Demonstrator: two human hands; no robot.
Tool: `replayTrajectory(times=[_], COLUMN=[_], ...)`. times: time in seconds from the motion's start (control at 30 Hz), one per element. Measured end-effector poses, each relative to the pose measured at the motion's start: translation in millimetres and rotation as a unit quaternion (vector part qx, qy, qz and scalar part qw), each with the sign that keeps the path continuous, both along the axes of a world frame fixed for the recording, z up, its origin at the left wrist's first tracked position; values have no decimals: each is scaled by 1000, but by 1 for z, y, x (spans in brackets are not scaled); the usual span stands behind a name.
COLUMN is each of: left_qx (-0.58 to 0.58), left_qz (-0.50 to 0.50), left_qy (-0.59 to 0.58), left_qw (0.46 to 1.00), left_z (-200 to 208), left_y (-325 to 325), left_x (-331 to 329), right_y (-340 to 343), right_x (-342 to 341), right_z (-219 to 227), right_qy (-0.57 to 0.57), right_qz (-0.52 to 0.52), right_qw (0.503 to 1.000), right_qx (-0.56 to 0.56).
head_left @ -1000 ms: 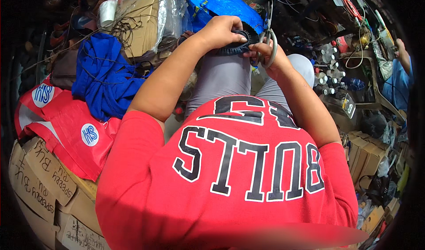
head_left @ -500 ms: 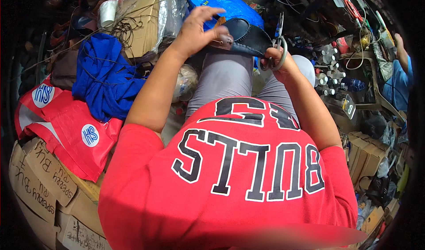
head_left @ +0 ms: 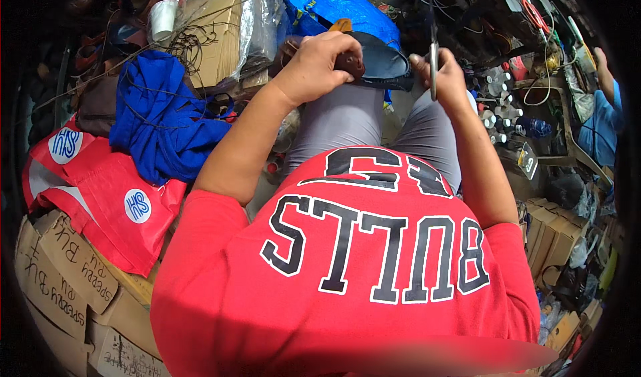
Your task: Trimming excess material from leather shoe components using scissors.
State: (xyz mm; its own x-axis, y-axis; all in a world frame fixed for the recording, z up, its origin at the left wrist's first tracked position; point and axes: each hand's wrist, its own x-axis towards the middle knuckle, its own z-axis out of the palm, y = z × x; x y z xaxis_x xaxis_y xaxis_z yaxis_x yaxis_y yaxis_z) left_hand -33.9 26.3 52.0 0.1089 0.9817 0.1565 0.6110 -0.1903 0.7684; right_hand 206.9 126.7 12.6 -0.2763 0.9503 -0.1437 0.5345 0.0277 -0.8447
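A dark shoe (head_left: 384, 60) with a blue-grey inside rests over my left thigh. Its open side faces up, and brown leather (head_left: 350, 64) shows at its left end. My left hand (head_left: 320, 63) is closed round that brown end, thumb and fingers bent over it. To the right of the shoe, my right hand (head_left: 441, 76) grips a pair of metal scissors (head_left: 433, 70), seen nearly edge-on with the blades pointing away from me. The scissors are apart from the shoe. An orange-brown piece (head_left: 341, 25) sticks up just past my left fingers.
Blue plastic sheeting (head_left: 354, 10) lies beyond the shoe. Leftward are cardboard in clear plastic (head_left: 217, 36), a white cup (head_left: 162, 20), blue cloth (head_left: 160, 116) and a red bag (head_left: 100, 183). Several small bottles (head_left: 501, 110) stand at right, near another person's arm (head_left: 606, 86).
The shoe has turned so that more of its inside shows. My left hand has come down and closed on its brown end. My right hand has moved right with the scissors, away from the shoe.
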Motion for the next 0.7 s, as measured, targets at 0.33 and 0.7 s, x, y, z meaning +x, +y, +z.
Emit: replayTrajectory(times=[0.33, 0.7], left_qx=[287, 119], left_qz=[-76, 145], left_qy=[229, -26], left_qw=[927, 982], left_z=[17, -39], left_y=[4, -34], left_x=[13, 8], right_y=[0, -26], right_x=[-44, -42], right_z=[13, -26], right_qy=[75, 108], right_qz=[190, 60], right_qw=[979, 989], right_qx=[-2, -78])
